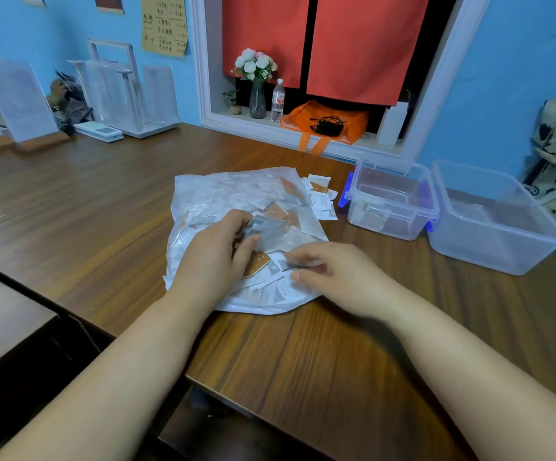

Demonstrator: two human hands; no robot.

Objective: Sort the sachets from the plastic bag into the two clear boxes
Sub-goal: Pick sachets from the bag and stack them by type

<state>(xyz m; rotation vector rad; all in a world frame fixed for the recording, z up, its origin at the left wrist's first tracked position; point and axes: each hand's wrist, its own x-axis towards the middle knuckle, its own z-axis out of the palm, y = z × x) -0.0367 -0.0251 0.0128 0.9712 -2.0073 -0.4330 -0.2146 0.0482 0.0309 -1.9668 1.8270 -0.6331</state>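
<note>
Broadly, a brown wood-grain desk point(87, 201) fills the middle of a room with blue walls point(509, 78). On it lies a flattened plastic bag point(203, 194) stuffed with white and orange sachets point(276, 211), its open mouth facing the person. A few loose sachets point(321, 197) sit on the desk just beside the bag's far right corner.

The left grip point(213, 254) rests on the bag, thumb and curled fingers pinching a grey sachet point(265, 227). The right grip point(339, 274) is at the bag's mouth, its curled fingertips pinching a pale sachet point(301, 262), which is blurred.

To the right of the bag stand the two clear boxes, side by side. The smaller box point(386, 224) has blue latches and a few sachets on its floor; the larger box point(496, 251) is at the desk's right edge.

Behind the desk, a white-framed opening holds a red curtain point(363, 44), a vase of white flowers point(256, 94), a water bottle point(277, 99) and an orange bag point(326, 123). Clear acrylic stands point(113, 88) line the far left of the desk under a paper menu point(163, 24).
</note>
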